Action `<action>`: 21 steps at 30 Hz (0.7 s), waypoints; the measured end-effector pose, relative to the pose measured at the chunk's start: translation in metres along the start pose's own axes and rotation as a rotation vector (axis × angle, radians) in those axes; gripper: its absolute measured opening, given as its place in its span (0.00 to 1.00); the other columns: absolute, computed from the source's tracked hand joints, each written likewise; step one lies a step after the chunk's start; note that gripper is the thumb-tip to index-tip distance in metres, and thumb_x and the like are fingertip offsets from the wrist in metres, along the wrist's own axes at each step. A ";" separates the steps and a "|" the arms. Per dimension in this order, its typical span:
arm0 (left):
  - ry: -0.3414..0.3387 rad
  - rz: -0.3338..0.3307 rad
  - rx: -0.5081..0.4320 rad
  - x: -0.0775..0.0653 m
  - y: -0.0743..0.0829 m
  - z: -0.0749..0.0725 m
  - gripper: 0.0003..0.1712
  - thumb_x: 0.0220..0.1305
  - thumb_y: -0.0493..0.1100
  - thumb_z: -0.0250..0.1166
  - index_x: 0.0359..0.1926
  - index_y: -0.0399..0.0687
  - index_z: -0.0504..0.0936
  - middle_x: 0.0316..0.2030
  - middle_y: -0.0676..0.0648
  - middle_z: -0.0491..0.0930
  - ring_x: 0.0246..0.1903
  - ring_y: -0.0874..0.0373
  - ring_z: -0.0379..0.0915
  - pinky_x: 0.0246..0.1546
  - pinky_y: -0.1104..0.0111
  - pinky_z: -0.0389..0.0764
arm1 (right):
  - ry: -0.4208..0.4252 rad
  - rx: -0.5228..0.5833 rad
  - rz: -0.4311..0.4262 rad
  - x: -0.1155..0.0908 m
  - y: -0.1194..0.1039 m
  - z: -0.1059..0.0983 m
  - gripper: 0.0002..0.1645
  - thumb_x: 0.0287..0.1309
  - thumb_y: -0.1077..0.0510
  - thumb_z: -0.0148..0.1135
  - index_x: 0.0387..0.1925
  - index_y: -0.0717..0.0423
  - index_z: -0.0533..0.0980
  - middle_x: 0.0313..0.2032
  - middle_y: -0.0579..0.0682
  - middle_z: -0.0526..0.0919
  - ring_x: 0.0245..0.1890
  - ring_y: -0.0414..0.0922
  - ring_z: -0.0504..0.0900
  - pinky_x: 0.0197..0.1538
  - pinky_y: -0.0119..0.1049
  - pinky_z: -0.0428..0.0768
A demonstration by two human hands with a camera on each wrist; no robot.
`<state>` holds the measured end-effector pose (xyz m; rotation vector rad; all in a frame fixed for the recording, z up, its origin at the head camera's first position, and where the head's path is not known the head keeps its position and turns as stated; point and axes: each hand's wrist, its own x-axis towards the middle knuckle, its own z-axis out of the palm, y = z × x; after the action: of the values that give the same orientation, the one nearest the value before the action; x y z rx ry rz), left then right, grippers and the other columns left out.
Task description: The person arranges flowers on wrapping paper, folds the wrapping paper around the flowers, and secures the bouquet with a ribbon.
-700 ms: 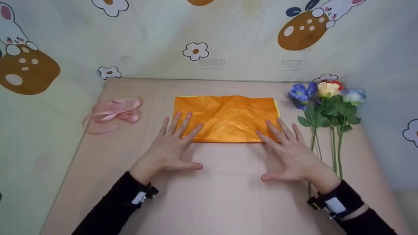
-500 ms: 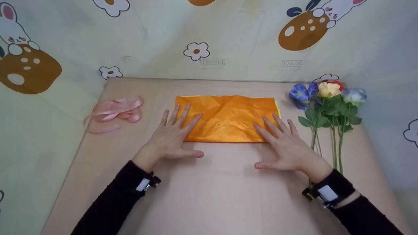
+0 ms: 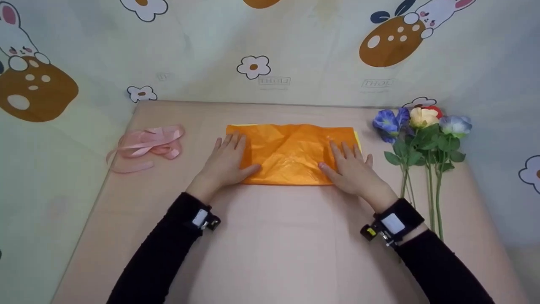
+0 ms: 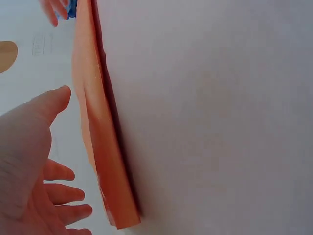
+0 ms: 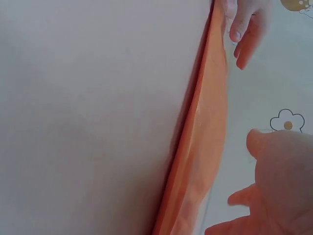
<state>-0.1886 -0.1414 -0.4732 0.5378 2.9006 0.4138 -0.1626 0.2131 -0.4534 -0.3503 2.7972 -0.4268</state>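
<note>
A folded orange sheet [image 3: 291, 156], creased and shiny, lies on the table with a yellow layer peeking out at its back and right edges. My left hand [image 3: 228, 162] is over its left end, thumb apart from the fingers. Over the right end is my right hand [image 3: 354, 169], its fingers spread a little. In the left wrist view a gap shows between the left hand [image 4: 29, 161] and the sheet [image 4: 100, 122]. The right wrist view likewise shows the right hand [image 5: 279, 181] apart from the sheet [image 5: 203, 127]. Neither hand holds anything.
A loose heap of pink ribbon [image 3: 152, 141] lies at the left of the table [image 3: 278, 253]. Several artificial flowers [image 3: 424, 126] with long green stems lie at the right, beside the right forearm. A printed curtain [image 3: 202, 50] hangs behind the table's back edge.
Both hands have moved forward, away from the body, and further over the orange sheet. Their fingers are less widely spread than before. The sheet, ribbon and flowers stay in place.
</note>
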 end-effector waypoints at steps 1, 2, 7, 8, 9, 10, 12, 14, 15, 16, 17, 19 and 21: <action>-0.007 0.010 -0.004 0.002 0.001 0.001 0.58 0.69 0.72 0.58 0.81 0.35 0.51 0.80 0.30 0.48 0.80 0.36 0.42 0.78 0.41 0.42 | -0.018 0.007 0.027 0.001 -0.001 0.000 0.53 0.74 0.25 0.39 0.84 0.50 0.41 0.80 0.69 0.41 0.77 0.75 0.39 0.65 0.85 0.38; -0.012 0.021 -0.008 0.003 0.002 0.001 0.58 0.69 0.72 0.58 0.81 0.36 0.52 0.80 0.31 0.48 0.80 0.37 0.42 0.78 0.42 0.43 | -0.032 0.018 0.049 0.002 -0.003 0.001 0.54 0.73 0.24 0.40 0.84 0.51 0.42 0.80 0.69 0.41 0.77 0.75 0.39 0.64 0.85 0.39; -0.046 0.070 -0.023 0.011 0.003 0.007 0.58 0.68 0.72 0.59 0.81 0.37 0.52 0.80 0.32 0.47 0.81 0.39 0.40 0.78 0.46 0.46 | -0.061 0.039 0.085 0.007 -0.010 0.009 0.56 0.72 0.23 0.39 0.84 0.51 0.41 0.81 0.69 0.38 0.78 0.75 0.37 0.66 0.83 0.43; -0.054 0.073 -0.022 0.012 0.002 0.008 0.58 0.68 0.72 0.59 0.81 0.37 0.52 0.81 0.33 0.46 0.81 0.40 0.39 0.79 0.47 0.46 | -0.065 0.038 0.083 0.008 -0.010 0.012 0.56 0.72 0.23 0.40 0.84 0.51 0.41 0.80 0.70 0.37 0.77 0.75 0.36 0.66 0.83 0.43; -0.064 0.073 -0.017 0.013 0.001 0.010 0.59 0.68 0.73 0.59 0.81 0.37 0.51 0.81 0.33 0.46 0.81 0.40 0.39 0.79 0.48 0.47 | -0.071 0.035 0.081 0.010 -0.011 0.014 0.56 0.72 0.23 0.40 0.84 0.52 0.40 0.80 0.70 0.37 0.77 0.76 0.36 0.66 0.83 0.43; -0.077 0.070 -0.009 0.014 0.001 0.011 0.59 0.67 0.73 0.58 0.81 0.38 0.51 0.81 0.33 0.46 0.81 0.40 0.38 0.79 0.48 0.47 | -0.079 0.032 0.079 0.011 -0.012 0.017 0.57 0.71 0.23 0.40 0.84 0.52 0.40 0.80 0.70 0.36 0.77 0.76 0.35 0.66 0.84 0.43; -0.099 0.065 -0.002 0.014 0.000 0.014 0.59 0.67 0.74 0.58 0.82 0.38 0.51 0.81 0.33 0.45 0.81 0.40 0.38 0.79 0.49 0.48 | -0.088 0.021 0.081 0.012 -0.013 0.021 0.58 0.70 0.22 0.42 0.84 0.52 0.40 0.80 0.70 0.35 0.77 0.76 0.34 0.66 0.84 0.43; -0.111 0.065 0.004 0.013 -0.001 0.016 0.59 0.67 0.74 0.58 0.81 0.38 0.51 0.81 0.33 0.45 0.81 0.40 0.38 0.78 0.48 0.48 | -0.088 0.011 0.081 0.013 -0.013 0.025 0.60 0.68 0.22 0.46 0.84 0.52 0.41 0.80 0.70 0.34 0.77 0.77 0.33 0.65 0.84 0.43; -0.115 0.065 0.007 0.013 -0.001 0.016 0.59 0.67 0.74 0.58 0.81 0.38 0.52 0.81 0.33 0.45 0.81 0.40 0.38 0.78 0.48 0.49 | -0.084 0.007 0.084 0.012 -0.013 0.026 0.60 0.68 0.22 0.48 0.84 0.52 0.42 0.80 0.70 0.34 0.77 0.77 0.33 0.65 0.84 0.43; -0.116 0.067 0.010 0.012 -0.001 0.016 0.59 0.68 0.74 0.57 0.81 0.38 0.52 0.81 0.33 0.45 0.81 0.40 0.38 0.78 0.48 0.49 | -0.075 0.005 0.084 0.012 -0.013 0.027 0.61 0.67 0.22 0.50 0.84 0.52 0.42 0.80 0.70 0.35 0.77 0.76 0.33 0.65 0.84 0.43; -0.114 0.070 0.011 0.011 0.000 0.016 0.58 0.68 0.74 0.57 0.81 0.38 0.52 0.81 0.33 0.46 0.81 0.39 0.38 0.78 0.48 0.49 | -0.064 0.004 0.083 0.012 -0.013 0.027 0.62 0.66 0.22 0.52 0.84 0.52 0.43 0.80 0.70 0.35 0.77 0.76 0.33 0.65 0.84 0.43; -0.114 0.070 0.022 0.010 0.000 0.016 0.58 0.68 0.74 0.57 0.82 0.39 0.52 0.81 0.33 0.45 0.81 0.40 0.38 0.78 0.49 0.49 | -0.046 0.006 0.080 0.011 -0.012 0.028 0.62 0.65 0.23 0.55 0.84 0.52 0.45 0.80 0.70 0.36 0.77 0.76 0.33 0.65 0.84 0.43; -0.115 0.066 0.025 0.007 0.002 0.015 0.58 0.68 0.74 0.56 0.82 0.40 0.51 0.81 0.34 0.45 0.81 0.41 0.38 0.78 0.50 0.49 | -0.033 0.006 0.080 0.010 -0.010 0.028 0.62 0.64 0.23 0.56 0.84 0.51 0.46 0.80 0.69 0.37 0.77 0.75 0.34 0.66 0.83 0.43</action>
<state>-0.1917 -0.1335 -0.4875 0.6401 2.7876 0.3442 -0.1605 0.1936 -0.4782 -0.2411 2.7660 -0.4068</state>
